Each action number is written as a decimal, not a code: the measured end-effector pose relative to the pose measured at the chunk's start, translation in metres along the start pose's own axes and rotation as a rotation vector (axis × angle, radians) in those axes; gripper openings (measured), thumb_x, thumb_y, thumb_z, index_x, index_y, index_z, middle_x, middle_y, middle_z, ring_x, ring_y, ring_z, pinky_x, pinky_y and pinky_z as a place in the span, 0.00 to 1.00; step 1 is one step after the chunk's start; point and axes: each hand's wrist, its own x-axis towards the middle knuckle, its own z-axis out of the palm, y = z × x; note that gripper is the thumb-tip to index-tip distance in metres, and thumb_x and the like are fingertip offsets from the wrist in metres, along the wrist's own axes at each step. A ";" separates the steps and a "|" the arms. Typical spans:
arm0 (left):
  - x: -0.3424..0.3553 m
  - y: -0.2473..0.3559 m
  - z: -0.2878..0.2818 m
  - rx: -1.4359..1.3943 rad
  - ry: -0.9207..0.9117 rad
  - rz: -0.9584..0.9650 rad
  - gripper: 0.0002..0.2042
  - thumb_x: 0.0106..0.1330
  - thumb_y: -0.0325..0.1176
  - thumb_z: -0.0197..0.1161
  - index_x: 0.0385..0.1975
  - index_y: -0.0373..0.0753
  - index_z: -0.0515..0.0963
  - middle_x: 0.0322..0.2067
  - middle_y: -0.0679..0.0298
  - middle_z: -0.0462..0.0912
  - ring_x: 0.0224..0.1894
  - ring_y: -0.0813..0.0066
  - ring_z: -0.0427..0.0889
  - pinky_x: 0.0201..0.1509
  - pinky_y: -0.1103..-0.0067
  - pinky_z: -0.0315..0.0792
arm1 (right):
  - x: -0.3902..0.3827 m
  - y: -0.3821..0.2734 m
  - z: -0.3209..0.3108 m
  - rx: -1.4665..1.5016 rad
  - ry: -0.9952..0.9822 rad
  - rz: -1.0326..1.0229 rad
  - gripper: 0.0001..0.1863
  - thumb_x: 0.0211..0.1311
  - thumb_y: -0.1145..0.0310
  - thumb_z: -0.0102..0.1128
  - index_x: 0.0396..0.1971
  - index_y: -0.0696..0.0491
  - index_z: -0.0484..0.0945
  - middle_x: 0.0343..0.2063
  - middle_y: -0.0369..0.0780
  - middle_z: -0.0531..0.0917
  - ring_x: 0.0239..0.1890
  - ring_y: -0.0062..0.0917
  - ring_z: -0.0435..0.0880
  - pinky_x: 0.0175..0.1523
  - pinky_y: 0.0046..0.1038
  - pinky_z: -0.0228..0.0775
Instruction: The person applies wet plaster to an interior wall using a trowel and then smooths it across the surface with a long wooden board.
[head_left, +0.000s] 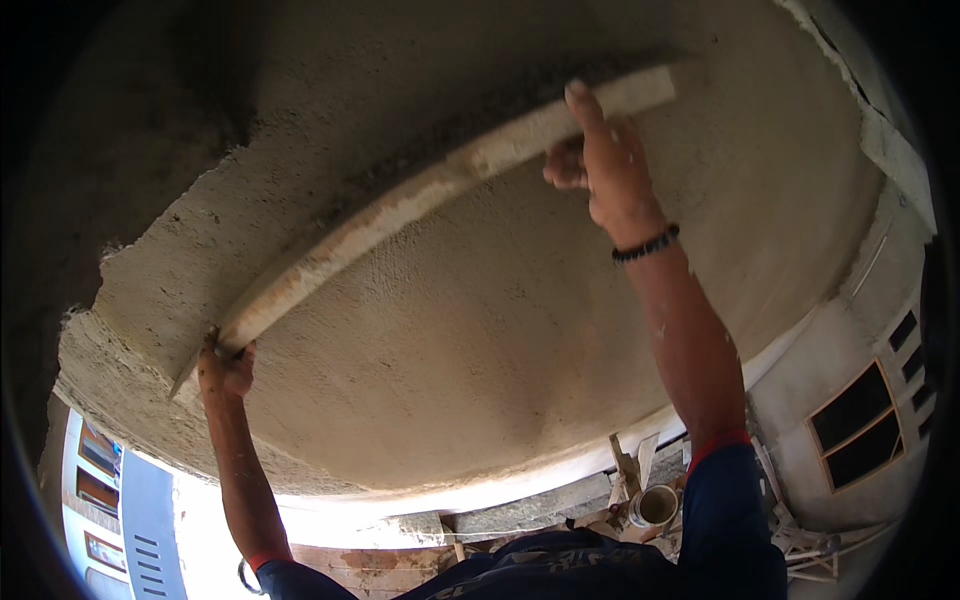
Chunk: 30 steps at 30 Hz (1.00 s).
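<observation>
A long, pale straightedge (400,205), smeared with mortar, lies slantwise against a broad grey plastered surface (480,330) in front of and above me. Near its lower left end, my left hand (225,370) is closed round it. Higher up, towards its right end, my right hand (610,170) has its thumb laid over the straightedge and its fingers curled at the lower edge. How far those fingers reach behind is hidden. Both arms are raised. The plaster looks smoother below the straightedge and rougher above it.
The plaster's ragged edge (180,205) runs along the left. Below right, a bucket (654,506) stands among wooden pieces (625,470). A wall with a dark framed window (856,425) is at the right. Another building (95,500) shows at the lower left.
</observation>
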 end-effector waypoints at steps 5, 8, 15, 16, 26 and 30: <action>0.020 -0.042 -0.059 -0.025 -0.026 -0.073 0.16 0.64 0.37 0.49 0.48 0.35 0.65 0.45 0.55 0.72 0.42 0.65 0.76 0.37 0.74 0.76 | -0.050 0.059 0.013 0.029 0.059 0.152 0.35 0.52 0.38 0.53 0.24 0.64 0.71 0.09 0.40 0.73 0.12 0.23 0.78 0.17 0.22 0.73; 0.005 -0.051 -0.048 -0.075 0.113 -0.058 0.17 0.65 0.38 0.48 0.49 0.35 0.65 0.45 0.56 0.72 0.41 0.65 0.77 0.35 0.74 0.76 | -0.047 0.061 0.024 0.003 0.104 0.168 0.36 0.52 0.39 0.53 0.27 0.66 0.69 0.09 0.41 0.74 0.11 0.23 0.77 0.15 0.21 0.72; -0.006 -0.023 -0.004 -0.161 0.095 -0.031 0.16 0.67 0.37 0.45 0.52 0.39 0.63 0.52 0.54 0.65 0.49 0.63 0.68 0.48 0.73 0.69 | 0.019 -0.019 0.012 0.011 -0.012 -0.101 0.27 0.54 0.42 0.54 0.23 0.57 0.72 0.11 0.38 0.74 0.11 0.18 0.75 0.14 0.17 0.66; -0.006 -0.020 0.008 -0.161 0.096 -0.037 0.16 0.67 0.37 0.45 0.52 0.39 0.63 0.52 0.54 0.65 0.49 0.63 0.68 0.48 0.73 0.69 | 0.034 -0.031 0.011 0.015 0.011 -0.108 0.26 0.55 0.45 0.54 0.21 0.56 0.72 0.11 0.37 0.74 0.11 0.17 0.74 0.13 0.17 0.66; -0.005 0.020 0.072 -0.320 -0.115 -0.087 0.15 0.66 0.33 0.48 0.50 0.36 0.64 0.51 0.49 0.65 0.49 0.56 0.70 0.47 0.65 0.75 | 0.103 -0.134 -0.006 -0.042 -0.090 -0.156 0.18 0.59 0.52 0.50 0.22 0.53 0.73 0.13 0.38 0.74 0.12 0.24 0.71 0.17 0.25 0.61; -0.005 0.018 0.064 -0.345 -0.225 -0.132 0.16 0.66 0.32 0.48 0.50 0.32 0.63 0.52 0.50 0.65 0.50 0.55 0.69 0.48 0.65 0.76 | 0.108 -0.123 -0.008 0.017 -0.070 -0.130 0.19 0.59 0.51 0.50 0.21 0.52 0.74 0.13 0.38 0.75 0.13 0.24 0.73 0.18 0.25 0.62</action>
